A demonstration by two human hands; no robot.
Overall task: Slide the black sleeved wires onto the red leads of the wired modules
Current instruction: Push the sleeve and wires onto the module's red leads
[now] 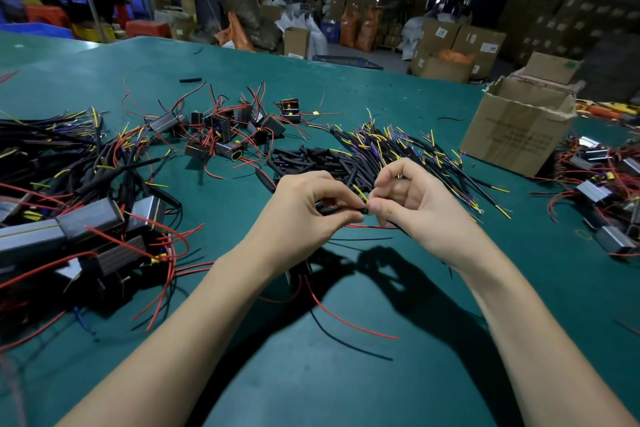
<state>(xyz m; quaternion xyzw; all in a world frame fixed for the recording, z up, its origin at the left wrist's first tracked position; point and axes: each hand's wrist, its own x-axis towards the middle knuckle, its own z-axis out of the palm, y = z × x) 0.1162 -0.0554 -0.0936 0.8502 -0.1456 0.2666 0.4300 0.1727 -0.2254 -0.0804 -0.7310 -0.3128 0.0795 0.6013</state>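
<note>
Hands meet above green table (346,374). Left hand (304,215) pinches black sleeved wire (341,210) between thumb and fingers; right hand (412,204) pinches its end, yellow strand protruding. Red lead (367,226) runs just beneath, down to a wired module (299,276) in shadow. Behind: loose sleeve pile (311,163), cardboard box (519,128).

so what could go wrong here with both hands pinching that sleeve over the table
1. The left hand and right hand pinch the black sleeved wire only at the fingertips, so it could slip and drop.
2. The module lies below the hands with its red lead trailing loose on the table; a tug might drag it.
3. Loose wires from the sleeved wire pile lie close to the right hand and could snag.
</note>
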